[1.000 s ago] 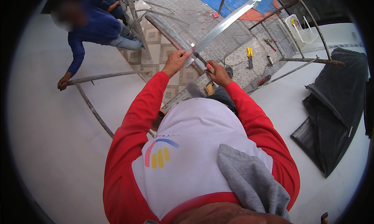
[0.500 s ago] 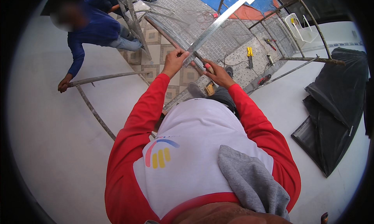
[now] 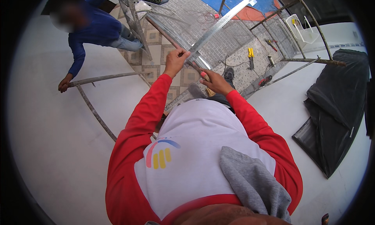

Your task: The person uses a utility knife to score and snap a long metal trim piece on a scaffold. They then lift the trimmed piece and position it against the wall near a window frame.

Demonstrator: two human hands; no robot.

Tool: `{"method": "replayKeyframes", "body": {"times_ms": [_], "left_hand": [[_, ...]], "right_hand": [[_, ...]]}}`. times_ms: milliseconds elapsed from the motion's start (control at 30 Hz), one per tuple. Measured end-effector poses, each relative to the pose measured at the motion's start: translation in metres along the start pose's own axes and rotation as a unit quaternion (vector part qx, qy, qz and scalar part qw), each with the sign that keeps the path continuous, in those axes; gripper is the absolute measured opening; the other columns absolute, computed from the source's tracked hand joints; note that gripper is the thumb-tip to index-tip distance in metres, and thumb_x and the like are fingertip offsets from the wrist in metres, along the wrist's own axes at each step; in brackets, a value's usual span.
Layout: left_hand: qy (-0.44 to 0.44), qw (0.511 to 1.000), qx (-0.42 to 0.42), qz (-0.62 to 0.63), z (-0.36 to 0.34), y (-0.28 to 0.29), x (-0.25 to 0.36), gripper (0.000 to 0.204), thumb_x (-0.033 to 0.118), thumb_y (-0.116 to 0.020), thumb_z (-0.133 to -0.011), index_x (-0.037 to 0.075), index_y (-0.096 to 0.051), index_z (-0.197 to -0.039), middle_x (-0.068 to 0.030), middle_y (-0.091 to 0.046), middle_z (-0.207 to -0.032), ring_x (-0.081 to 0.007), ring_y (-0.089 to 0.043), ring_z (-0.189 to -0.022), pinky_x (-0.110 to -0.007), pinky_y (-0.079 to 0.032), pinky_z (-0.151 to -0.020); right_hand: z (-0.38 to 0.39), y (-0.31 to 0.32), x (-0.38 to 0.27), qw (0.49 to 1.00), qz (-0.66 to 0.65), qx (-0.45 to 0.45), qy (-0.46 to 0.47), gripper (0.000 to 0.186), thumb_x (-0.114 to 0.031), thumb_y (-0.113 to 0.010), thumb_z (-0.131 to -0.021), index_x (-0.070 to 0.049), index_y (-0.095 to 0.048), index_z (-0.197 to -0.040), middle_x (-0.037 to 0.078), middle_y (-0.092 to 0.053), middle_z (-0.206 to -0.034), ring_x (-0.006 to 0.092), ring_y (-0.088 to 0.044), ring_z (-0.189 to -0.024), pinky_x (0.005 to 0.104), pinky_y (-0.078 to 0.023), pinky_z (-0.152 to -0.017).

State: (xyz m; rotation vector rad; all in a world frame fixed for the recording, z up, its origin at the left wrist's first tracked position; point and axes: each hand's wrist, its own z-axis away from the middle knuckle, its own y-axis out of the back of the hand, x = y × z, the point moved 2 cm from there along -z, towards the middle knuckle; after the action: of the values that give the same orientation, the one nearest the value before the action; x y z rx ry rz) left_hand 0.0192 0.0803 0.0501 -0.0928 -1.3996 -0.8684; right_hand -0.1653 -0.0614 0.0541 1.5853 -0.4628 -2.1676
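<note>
The left hand (image 3: 176,63) pinches the near end of a metal strip (image 3: 223,22), which reaches away over open paving (image 3: 172,23); the right hand (image 3: 216,82) wraps its fingers around a tool (image 3: 195,66) just beside. Scaffold pipes (image 3: 308,61) bound the right. Something yellow (image 3: 293,21) is in or on a white plastic piece (image 3: 309,36). Coloured print marks the shirt (image 3: 203,147).

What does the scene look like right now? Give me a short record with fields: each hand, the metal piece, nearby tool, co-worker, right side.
Left hand: the left hand pinches the near end of a long silver metal strip
Right hand: the right hand grips a slim tool with a reddish band; its kind is unclear
Strip: slants away toward upper right
Nearby tool: yellow-and-dark hand tool on a pale dotted surface
Co-worker: blue-sleeved person's hand on a grey metal bar
Right side: black crumpled sheet
</note>
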Motion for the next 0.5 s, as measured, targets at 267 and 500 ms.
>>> {"method": "replayKeyframes", "body": {"times_ms": [267,500], "left_hand": [[-0.053,0.998,0.031,-0.023,0.005,-0.003,0.015,0.024,0.024,-0.074,-0.091,0.0,-0.072,-0.089,-0.0098,-0.067,-0.07,-0.016,-0.062,-0.065,-0.033,-0.049,-0.063],[-0.018,0.999,0.019,-0.024,0.005,-0.003,0.011,0.027,0.027,-0.073,-0.091,0.001,-0.072,-0.089,-0.0087,-0.065,-0.069,-0.016,-0.06,-0.063,-0.034,-0.048,-0.062]], "right_hand": [[0.008,0.005,-0.028,0.994,0.112,-0.003,0.003,0.059,-0.03,-0.071,-0.093,-0.002,-0.053,-0.141,0.025,-0.063,-0.124,0.0403,-0.062,-0.115,0.0455,-0.049,-0.098],[0.013,0.005,-0.027,0.994,0.088,0.011,0.059,0.048,-0.028,-0.072,-0.092,0.001,-0.057,-0.127,0.026,-0.065,-0.115,0.041,-0.064,-0.108,0.0453,-0.05,-0.09]]}}
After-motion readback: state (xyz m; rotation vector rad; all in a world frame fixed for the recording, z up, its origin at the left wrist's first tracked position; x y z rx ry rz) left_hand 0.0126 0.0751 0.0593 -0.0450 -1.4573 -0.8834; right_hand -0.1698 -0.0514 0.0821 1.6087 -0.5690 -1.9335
